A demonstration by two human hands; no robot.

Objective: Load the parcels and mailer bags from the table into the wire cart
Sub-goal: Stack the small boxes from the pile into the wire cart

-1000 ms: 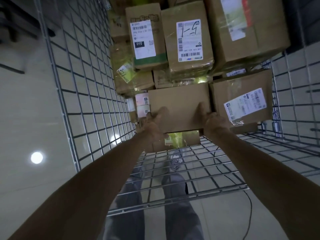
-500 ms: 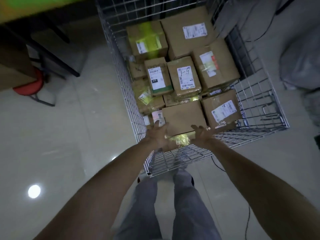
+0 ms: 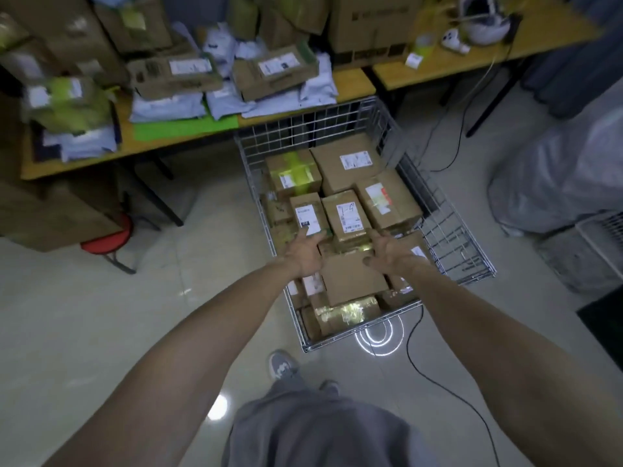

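Here, seen from above, a plain brown box [image 3: 352, 281] lies flat, blank face up, on other parcels at the near end of the wire cart [image 3: 338, 344]. Its long axis appears to run across the cart, left to right, with the right end turned slightly toward the viewer.

The cart's long axis runs away from the person, and its far end sits at the edge of the wooden table [image 3: 188, 144]. Labelled boxes fill most of the cart, while a strip of bare wire floor shows along its right wall. Pale tiled floor lies open to the left of the cart. A black cable [image 3: 435, 379] trails on the floor just beside its near right corner.

Both arms reach forward over the cart. The left hand [image 3: 305, 252] hangs at the box's far left corner and the right hand [image 3: 391, 252] at its far right corner. Both have their fingers spread loose and grasp nothing; whether they touch the box cannot be told.

Mailer bags [image 3: 168, 107] and more parcels [image 3: 175, 75] lie on the table, well apart from the hands.
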